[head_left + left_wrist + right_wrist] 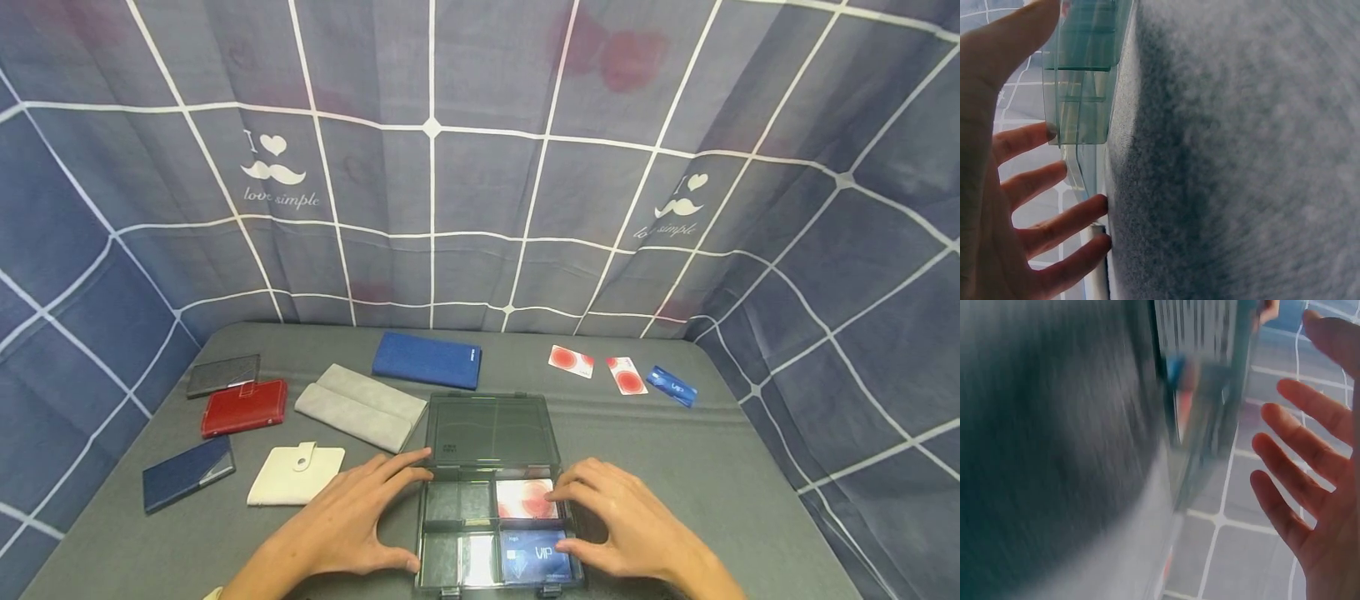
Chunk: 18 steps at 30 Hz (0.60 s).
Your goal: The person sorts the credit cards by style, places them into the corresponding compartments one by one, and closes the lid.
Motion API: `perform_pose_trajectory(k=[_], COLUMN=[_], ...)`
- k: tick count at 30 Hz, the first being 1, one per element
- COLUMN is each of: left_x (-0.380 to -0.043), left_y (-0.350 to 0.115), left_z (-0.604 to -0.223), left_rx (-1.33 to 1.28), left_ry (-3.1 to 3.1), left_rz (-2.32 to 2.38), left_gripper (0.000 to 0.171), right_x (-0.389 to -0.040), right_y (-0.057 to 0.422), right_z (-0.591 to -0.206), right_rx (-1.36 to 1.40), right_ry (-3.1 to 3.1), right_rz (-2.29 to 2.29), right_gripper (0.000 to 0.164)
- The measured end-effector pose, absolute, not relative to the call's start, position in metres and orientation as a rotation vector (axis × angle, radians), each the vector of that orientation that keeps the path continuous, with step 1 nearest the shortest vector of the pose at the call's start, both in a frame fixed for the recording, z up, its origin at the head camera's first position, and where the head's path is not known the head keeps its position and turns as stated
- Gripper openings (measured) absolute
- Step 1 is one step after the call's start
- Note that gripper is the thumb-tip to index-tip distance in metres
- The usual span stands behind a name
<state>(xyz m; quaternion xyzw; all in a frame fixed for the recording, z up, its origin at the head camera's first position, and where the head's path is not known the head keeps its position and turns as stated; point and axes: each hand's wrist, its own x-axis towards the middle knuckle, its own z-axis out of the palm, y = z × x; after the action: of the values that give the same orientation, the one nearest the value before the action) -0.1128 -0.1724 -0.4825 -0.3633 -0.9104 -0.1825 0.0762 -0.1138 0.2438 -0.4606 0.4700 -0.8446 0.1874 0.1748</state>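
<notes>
A clear dark-tinted plastic box [459, 527] with compartments sits at the front of the table, its lid [495, 429] folded back. A red-and-white card [521, 498] lies in the rear right compartment, and a blue VIP card [534, 557] in the front right one. My left hand [347, 518] spans the box's left side, thumb by the front corner and index fingertip at the rear; the left wrist view shows its fingers [1063, 228] spread. Over the right edge is my right hand [626, 521], its fingers [1300, 450] extended and holding nothing in the right wrist view.
Left of the box lie a grey wallet [363, 407], a cream wallet [292, 477], a navy card holder [187, 475], a red wallet [243, 408] and a dark grey holder [222, 377]. Behind it are a blue wallet [426, 360] and several loose cards [572, 361]. A checked curtain [480, 183] encloses the table.
</notes>
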Motion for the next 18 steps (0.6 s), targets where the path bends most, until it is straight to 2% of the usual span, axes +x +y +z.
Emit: perform_pose_trajectory(k=[5, 18], left_x=[-0.112, -0.113], left_y=[-0.173, -0.172], left_z=[-0.483, -0.483], left_rx=[-1.084, -1.101], left_ry=[-2.729, -2.706], left_rz=[-0.545, -0.555], left_gripper=[0.092, 0.093], right_x=[-0.138, -0.199], right_y=[0.261, 0.317], right_z=[-0.459, -0.474], right_rx=[1.173, 0.684], right_ry=[-2.476, -2.643], right_rz=[0.495, 0.553], right_gripper=[0.05, 0.057])
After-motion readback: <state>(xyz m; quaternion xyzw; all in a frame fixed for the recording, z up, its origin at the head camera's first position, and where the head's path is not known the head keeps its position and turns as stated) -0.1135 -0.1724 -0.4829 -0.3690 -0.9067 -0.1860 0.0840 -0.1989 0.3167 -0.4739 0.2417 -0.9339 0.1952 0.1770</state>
